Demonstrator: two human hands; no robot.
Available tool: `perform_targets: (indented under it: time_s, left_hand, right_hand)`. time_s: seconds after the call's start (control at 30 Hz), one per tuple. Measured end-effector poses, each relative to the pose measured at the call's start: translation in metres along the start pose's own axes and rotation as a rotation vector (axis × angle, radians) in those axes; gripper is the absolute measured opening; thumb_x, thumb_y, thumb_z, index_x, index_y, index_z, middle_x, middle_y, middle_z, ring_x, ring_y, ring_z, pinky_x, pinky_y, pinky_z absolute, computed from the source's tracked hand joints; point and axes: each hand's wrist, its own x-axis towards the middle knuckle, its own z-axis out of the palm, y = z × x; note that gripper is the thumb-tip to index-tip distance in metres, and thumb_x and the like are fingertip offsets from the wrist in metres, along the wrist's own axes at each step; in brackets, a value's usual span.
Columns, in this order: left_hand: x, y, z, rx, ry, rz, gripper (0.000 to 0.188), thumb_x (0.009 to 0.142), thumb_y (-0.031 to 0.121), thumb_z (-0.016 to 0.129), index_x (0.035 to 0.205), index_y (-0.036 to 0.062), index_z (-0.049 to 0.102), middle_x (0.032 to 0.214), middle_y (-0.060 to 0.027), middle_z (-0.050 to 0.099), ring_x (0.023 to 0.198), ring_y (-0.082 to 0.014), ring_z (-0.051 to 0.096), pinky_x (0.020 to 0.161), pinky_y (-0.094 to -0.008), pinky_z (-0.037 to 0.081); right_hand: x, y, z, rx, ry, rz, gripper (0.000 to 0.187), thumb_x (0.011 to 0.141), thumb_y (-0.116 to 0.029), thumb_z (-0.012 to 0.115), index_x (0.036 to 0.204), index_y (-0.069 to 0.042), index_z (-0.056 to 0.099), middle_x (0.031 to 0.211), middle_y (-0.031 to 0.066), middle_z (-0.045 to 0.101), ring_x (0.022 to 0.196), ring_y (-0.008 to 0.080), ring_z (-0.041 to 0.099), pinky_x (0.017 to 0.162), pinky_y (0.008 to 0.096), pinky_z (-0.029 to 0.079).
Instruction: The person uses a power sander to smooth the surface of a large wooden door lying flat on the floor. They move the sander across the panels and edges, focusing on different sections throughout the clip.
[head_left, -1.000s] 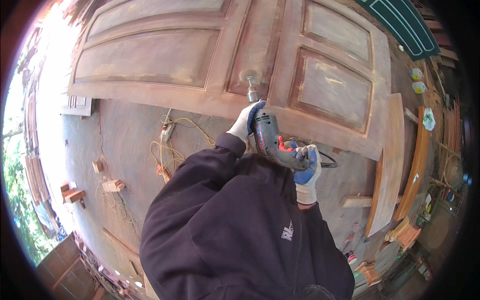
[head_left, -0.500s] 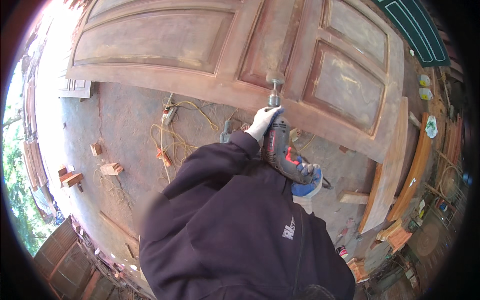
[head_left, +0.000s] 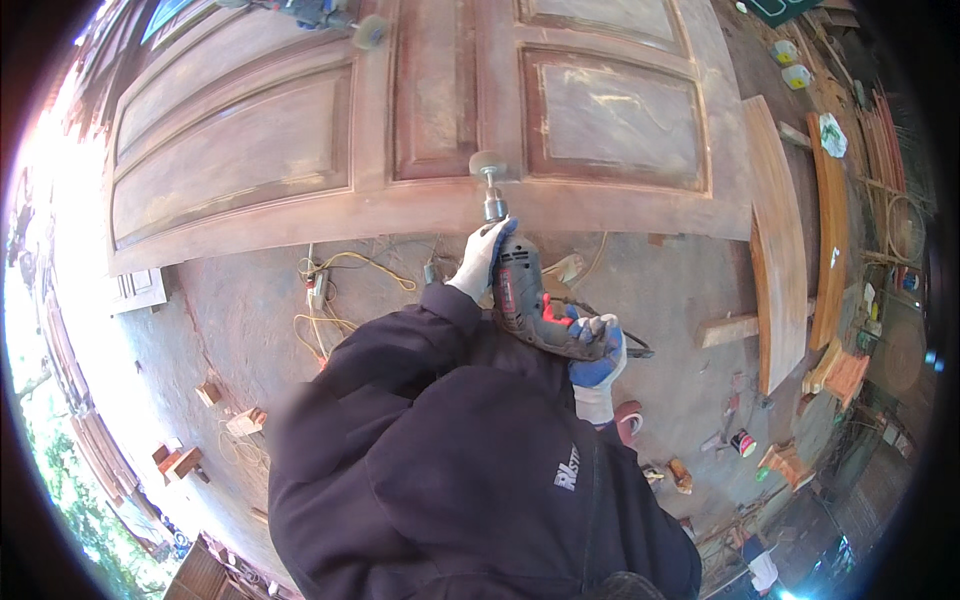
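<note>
To our left on the floor (head_left: 240, 330) we see a power strip (head_left: 318, 290) with a yellow cord (head_left: 385, 270) looping beside it, and farther out some wood blocks (head_left: 246, 421). Green foliage (head_left: 80, 540) shows at the lower left rim. To our right we have two long planks (head_left: 775, 250), a crumpled bag (head_left: 832, 135) on the outer one. Ahead of them we see two jugs (head_left: 797, 76); nearer us, a tin (head_left: 743, 443) and a reddish roll (head_left: 628, 422).
</note>
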Motion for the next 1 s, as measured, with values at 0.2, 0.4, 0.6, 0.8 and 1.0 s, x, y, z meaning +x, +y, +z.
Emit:
perform_targets:
  time_s: [0.2,0.4,0.6,0.8,1.0]
  left_hand:
    - [0.006,-0.038,0.081,0.065,-0.096,0.054,0.033,0.083,0.025,0.070,0.106,0.0028,0.062,0.082,0.0002,0.060,0.070,-0.0091,0.056,0.063,-0.0270,0.047]
    - [0.048,-0.123,0.164,0.277,-0.101,0.085,0.041,0.080,0.032,0.071,0.106,0.0005,0.064,0.087,-0.0040,0.065,0.075,-0.0118,0.059,0.067,-0.0284,0.048]
    - [0.052,-0.139,0.232,0.523,-0.044,0.059,0.043,0.079,0.037,0.071,0.100,-0.0010,0.067,0.086,-0.0047,0.066,0.076,-0.0120,0.059,0.072,-0.0279,0.048]
    - [0.021,-0.111,0.136,0.267,-0.011,0.249,0.030,0.086,0.020,0.061,0.107,-0.0005,0.064,0.099,-0.0057,0.067,0.089,-0.0141,0.061,0.080,-0.0290,0.047]
    - [0.010,-0.060,0.084,0.208,0.159,0.006,0.029,0.081,0.026,0.070,0.098,0.0028,0.067,0.084,-0.0019,0.065,0.068,-0.0110,0.058,0.062,-0.0281,0.048]
  right_hand:
    - [-0.006,-0.057,-0.040,0.077,0.070,-0.183,0.027,0.093,-0.033,0.047,0.088,-0.006,0.052,0.068,0.0036,0.043,0.072,0.0212,0.050,0.103,0.0510,0.031]
    - [0.012,-0.104,-0.137,0.025,0.080,-0.187,0.023,0.093,-0.027,0.048,0.078,-0.010,0.049,0.066,0.0005,0.040,0.065,0.0178,0.044,0.104,0.0495,0.033]
    - [0.022,-0.141,-0.176,0.073,0.203,-0.183,0.026,0.093,-0.027,0.048,0.073,-0.010,0.045,0.063,0.0004,0.038,0.065,0.0167,0.045,0.107,0.0469,0.027]
    - [0.014,-0.092,-0.150,0.201,0.044,0.022,0.025,0.094,-0.025,0.047,0.076,-0.009,0.045,0.067,0.0034,0.045,0.068,0.0180,0.048,0.094,0.0413,0.037]
    - [0.013,-0.038,-0.118,0.039,-0.012,-0.003,0.027,0.096,-0.026,0.043,0.075,-0.008,0.041,0.067,0.0041,0.045,0.068,0.0199,0.050,0.089,0.0437,0.040]
